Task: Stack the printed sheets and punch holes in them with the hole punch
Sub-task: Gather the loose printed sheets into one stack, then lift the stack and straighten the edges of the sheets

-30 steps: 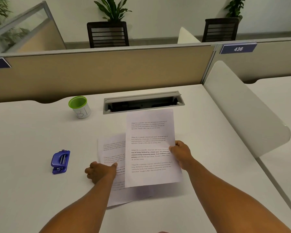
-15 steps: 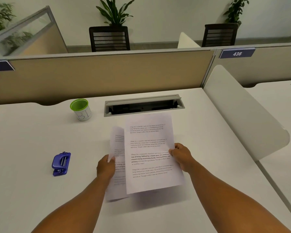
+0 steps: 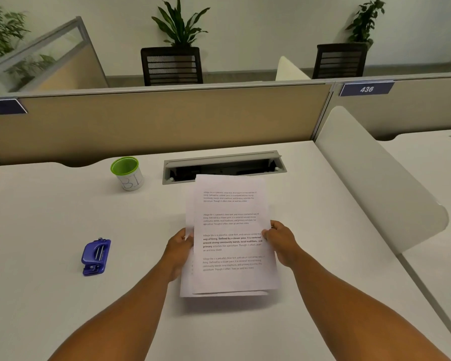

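Two printed sheets (image 3: 232, 230) with paragraphs of text are held together above the white desk (image 3: 50, 217), the upper one nearly covering the lower, whose left and bottom edges stick out. My left hand (image 3: 179, 247) grips the left edge of the sheets. At the right edge, my right hand (image 3: 281, 239) pinches them. A small blue hole punch (image 3: 96, 256) lies on the desk well to the left of the sheets, apart from both hands.
A white cup with a green rim (image 3: 128, 173) stands at the back left. An open grey cable tray (image 3: 224, 166) is set into the desk just behind the sheets. A beige partition (image 3: 154, 121) closes the back and a white divider (image 3: 375, 183) the right side.
My left hand lifted the second sheet off the desk and brought it right, under the sheet in my right hand. The two sheets now almost overlap.
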`<state>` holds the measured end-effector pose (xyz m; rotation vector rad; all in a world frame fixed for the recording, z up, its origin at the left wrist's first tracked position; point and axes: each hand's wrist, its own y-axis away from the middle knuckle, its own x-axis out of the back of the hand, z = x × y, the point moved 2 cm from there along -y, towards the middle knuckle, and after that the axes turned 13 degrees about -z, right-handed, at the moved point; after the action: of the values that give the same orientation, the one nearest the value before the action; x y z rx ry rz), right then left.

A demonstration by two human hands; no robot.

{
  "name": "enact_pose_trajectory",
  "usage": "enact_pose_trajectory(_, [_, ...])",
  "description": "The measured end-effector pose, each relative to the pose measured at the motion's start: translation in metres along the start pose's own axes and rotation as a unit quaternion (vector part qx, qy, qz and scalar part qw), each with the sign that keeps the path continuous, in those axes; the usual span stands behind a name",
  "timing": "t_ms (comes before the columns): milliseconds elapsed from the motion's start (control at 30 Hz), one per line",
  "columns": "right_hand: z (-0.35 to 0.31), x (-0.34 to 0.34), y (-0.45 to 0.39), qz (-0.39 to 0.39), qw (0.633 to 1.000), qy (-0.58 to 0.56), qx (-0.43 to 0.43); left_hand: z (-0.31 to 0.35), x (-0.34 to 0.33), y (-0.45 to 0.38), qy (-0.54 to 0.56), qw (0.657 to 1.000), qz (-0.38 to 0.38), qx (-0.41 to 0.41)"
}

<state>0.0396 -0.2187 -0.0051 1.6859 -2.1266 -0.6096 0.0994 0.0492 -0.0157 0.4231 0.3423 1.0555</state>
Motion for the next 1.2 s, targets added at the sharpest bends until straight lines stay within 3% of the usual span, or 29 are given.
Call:
enact_pose_trajectory(300, [-0.007,-0.006,0.004,-0.042,0.999,0.000,0.013,0.017,-0.007,-0.005,0.042,0.998,0.025,0.033])
enact_pose_trajectory(467, [-0.017,-0.013,0.004,-0.051,0.998,0.001,0.021,0.029,-0.016,-0.010,0.028,0.999,-0.020,-0.022])
enact_pose_trajectory(767, [-0.040,-0.016,0.011,-0.065,0.997,0.022,0.040,0.051,-0.013,-0.010,0.057,0.995,0.057,-0.063])
enact_pose_trajectory(1200, [-0.061,-0.026,0.041,0.002,0.969,0.136,0.207,0.083,-0.019,0.016,-0.012,0.978,0.086,-0.187])
